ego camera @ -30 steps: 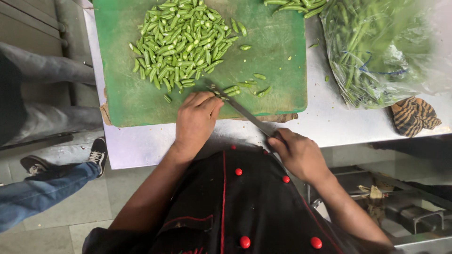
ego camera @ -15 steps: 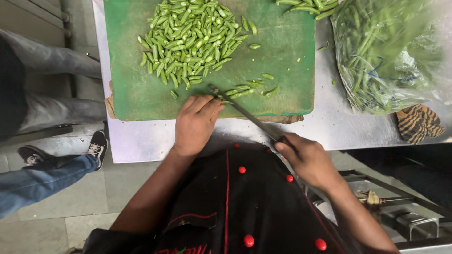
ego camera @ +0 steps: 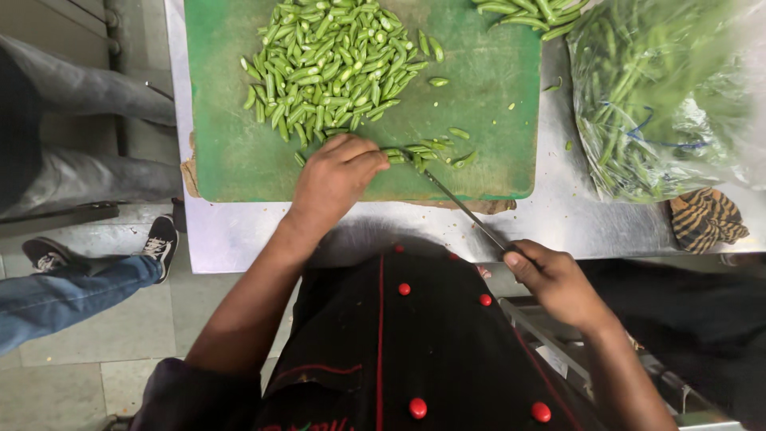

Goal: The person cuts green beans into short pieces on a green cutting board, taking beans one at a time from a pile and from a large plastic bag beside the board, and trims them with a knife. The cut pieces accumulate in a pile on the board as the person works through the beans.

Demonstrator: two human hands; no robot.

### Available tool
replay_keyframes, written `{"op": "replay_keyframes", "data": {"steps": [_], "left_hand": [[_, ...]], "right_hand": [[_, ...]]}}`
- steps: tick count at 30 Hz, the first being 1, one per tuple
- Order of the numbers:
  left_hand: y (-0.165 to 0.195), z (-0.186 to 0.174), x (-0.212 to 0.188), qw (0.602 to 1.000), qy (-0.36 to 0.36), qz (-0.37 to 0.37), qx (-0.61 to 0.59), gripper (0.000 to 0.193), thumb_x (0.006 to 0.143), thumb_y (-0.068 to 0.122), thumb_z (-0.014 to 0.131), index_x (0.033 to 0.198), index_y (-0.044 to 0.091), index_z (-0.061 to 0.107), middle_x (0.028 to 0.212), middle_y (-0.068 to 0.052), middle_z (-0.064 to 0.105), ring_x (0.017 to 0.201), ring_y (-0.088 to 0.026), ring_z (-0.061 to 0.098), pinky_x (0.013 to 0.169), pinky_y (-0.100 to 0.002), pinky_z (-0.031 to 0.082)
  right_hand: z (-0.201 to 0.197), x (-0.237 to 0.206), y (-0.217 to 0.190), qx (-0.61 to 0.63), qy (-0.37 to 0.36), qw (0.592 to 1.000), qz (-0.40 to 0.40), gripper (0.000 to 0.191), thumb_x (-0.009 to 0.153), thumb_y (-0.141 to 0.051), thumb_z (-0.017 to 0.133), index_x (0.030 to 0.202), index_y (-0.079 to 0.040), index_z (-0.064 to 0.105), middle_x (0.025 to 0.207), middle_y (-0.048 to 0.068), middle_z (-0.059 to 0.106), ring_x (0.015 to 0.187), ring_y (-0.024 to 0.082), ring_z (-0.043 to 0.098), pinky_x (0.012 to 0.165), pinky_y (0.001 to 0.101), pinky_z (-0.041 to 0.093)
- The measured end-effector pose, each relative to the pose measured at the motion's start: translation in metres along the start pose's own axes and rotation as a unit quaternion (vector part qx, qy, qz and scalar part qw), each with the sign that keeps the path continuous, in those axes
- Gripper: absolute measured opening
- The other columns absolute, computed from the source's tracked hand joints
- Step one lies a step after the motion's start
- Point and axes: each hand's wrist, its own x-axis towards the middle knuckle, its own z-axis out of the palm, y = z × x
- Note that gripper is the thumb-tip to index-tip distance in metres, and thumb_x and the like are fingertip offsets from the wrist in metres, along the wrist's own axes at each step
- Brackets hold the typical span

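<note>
A green cutting board lies on a steel table. A heap of cut green bean pieces covers its far middle. My left hand is curled over a few green beans at the board's near edge, holding them down. My right hand grips the handle of a knife, whose blade runs up-left and meets the beans right beside my left fingers.
A clear plastic bag of whole green beans lies at the right, with a striped cloth below it. More whole beans lie at the board's far right corner. Another person's jeans leg and black shoes are on the floor at left.
The view has drifted slightly. My left hand has stayed on the beans while the knife has kept working at them; my right hand sits a little lower and further right.
</note>
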Motion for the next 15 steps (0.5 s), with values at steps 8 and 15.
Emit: {"op": "replay_keyframes", "data": {"steps": [8, 15], "left_hand": [[0.008, -0.021, -0.010, 0.998, 0.013, -0.050, 0.021, 0.025, 0.085, 0.015, 0.083, 0.105, 0.003, 0.073, 0.104, -0.010, 0.070, 0.097, -0.032, 0.066, 0.084, -0.042, 0.055], [-0.004, -0.009, -0.009, 0.999, -0.007, -0.034, 0.042, 0.014, 0.085, 0.010, 0.080, 0.097, 0.006, 0.075, 0.099, -0.008, 0.073, 0.093, -0.029, 0.068, 0.082, -0.040, 0.056]], "right_hand": [[-0.001, 0.006, -0.027, 0.019, 0.032, 0.996, -0.080, 0.034, 0.098, -0.035, 0.059, 0.110, -0.005, 0.070, 0.073, 0.006, 0.065, 0.070, 0.015, 0.057, 0.068, 0.0349, 0.051], [0.003, 0.018, -0.061, -0.059, 0.022, 0.994, -0.093, 0.032, 0.096, -0.036, 0.061, 0.108, -0.008, 0.068, 0.075, 0.016, 0.066, 0.064, 0.026, 0.061, 0.067, 0.0384, 0.052]]}}
